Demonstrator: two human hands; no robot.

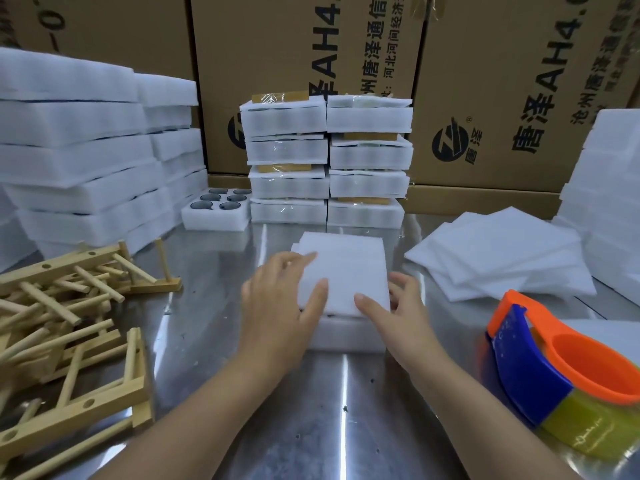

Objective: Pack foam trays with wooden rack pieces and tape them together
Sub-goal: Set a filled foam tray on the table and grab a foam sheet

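Packing workshop: stacked cartons (311, 64), foam stacks (79, 161), steel bench (311, 410).

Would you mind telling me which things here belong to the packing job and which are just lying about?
Job in hand: foam sheet, touched by the left hand and right hand; foam tray under it; wooden rack pieces; tape dispenser; loose foam sheets.
Lying about: cardboard boxes; taped packs; foam stacks at left.

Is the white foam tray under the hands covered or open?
Covered: a thin white foam sheet lies flat on the foam tray, hiding its top.
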